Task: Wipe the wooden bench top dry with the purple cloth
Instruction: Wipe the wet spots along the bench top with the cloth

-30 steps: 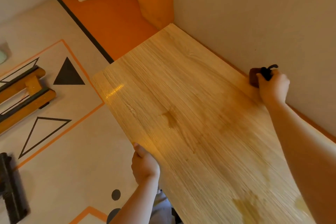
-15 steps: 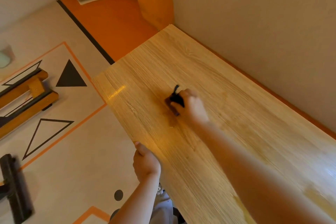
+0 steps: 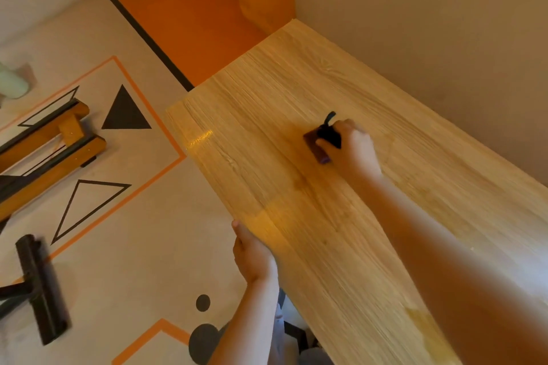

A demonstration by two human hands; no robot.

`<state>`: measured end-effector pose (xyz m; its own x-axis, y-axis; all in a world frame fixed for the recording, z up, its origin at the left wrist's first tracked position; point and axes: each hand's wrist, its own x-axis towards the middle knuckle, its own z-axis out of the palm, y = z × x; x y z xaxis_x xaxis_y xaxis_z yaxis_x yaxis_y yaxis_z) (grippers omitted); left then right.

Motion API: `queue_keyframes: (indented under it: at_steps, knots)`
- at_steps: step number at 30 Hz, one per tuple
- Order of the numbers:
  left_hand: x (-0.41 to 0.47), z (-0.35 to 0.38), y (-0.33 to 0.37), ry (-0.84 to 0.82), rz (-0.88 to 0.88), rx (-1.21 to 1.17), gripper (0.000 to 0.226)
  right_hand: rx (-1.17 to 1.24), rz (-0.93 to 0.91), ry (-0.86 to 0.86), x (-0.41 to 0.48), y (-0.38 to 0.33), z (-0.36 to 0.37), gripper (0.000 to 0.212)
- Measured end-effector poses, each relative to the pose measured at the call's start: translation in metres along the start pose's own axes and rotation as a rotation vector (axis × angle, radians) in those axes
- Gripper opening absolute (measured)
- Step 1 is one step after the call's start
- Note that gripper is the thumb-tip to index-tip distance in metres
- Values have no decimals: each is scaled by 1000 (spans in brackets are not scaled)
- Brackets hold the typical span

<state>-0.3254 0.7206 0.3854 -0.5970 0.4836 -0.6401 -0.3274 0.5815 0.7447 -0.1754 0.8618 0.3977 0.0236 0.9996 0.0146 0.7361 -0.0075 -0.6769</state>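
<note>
While the near edge of the wooden bench top (image 3: pixel 311 246) is gripped by the left hand (image 3: pixel 255 258), a damp patch (image 3: pixel 424 323) is seen nearby; farther along the board, the purple cloth (image 3: pixel 315 145) is pinched and pressed by the right hand (image 3: pixel 353 148), so a backward stroke is likely needed.

Counted: one light wooden bench top (image 3: pixel 296 231); one dark purple cloth (image 3: pixel 312 144); two bare hands, left hand (image 3: pixel 255 255) and right hand (image 3: pixel 354 152). Floor held one solid black painted triangle (image 3: pixel 124 112); two dark grey round spots, small spot (image 3: pixel 203 302) and large spot (image 3: pixel 203 341); one black long-headed floor tool (image 3: pixel 41 287).
</note>
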Motion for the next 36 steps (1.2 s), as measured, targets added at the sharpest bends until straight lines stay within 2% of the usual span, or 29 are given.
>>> queue_keyframes:
  at_steps: [3,6,9,11,12,15,17,19,21,24,27,30,32,34,36]
  knots:
    - [-15,-4,-22,-30,-160,-30,66,0,-1,-12,-7,-15,15,22]
    - [-24,-7,-35,-74,-262,-88,68,86,-148,-179,-39,-50,50,21]
    - [-22,-7,-34,-36,-174,-45,54,132,-317,-373,-77,-81,77,17]
    - [-22,-7,-33,-49,-68,50,45,97,-430,-437,-88,-88,82,22]
    - [-22,-8,-33,-65,-70,37,43,90,-451,-461,-85,-87,78,22]
    - [-21,-9,-37,-155,-158,-104,52,175,-330,-452,-63,-69,55,16]
    - [-21,-11,-40,-153,-130,-106,51,116,-214,-298,-46,-54,41,18]
    - [-14,-22,-42,-67,37,3,36,33,-145,-188,-42,-46,36,24]
    - [4,-42,-34,7,326,195,26,43,-132,-190,-51,-50,43,24]
    - [53,-70,11,27,749,481,45,114,-156,-308,-83,-64,57,18]
    - [97,-63,69,-3,1014,761,46,79,-266,-316,-122,-69,64,15]
    - [115,-27,96,-135,1199,949,43,73,-227,-300,-124,-52,47,17]
    - [122,-3,100,-224,1264,1032,42,66,-129,-185,-104,-33,29,21]
    - [127,12,96,-219,1267,1083,40,41,17,-70,-85,-19,14,22]
    - [129,16,91,-159,1254,1081,39,39,84,-4,-84,-20,17,22]
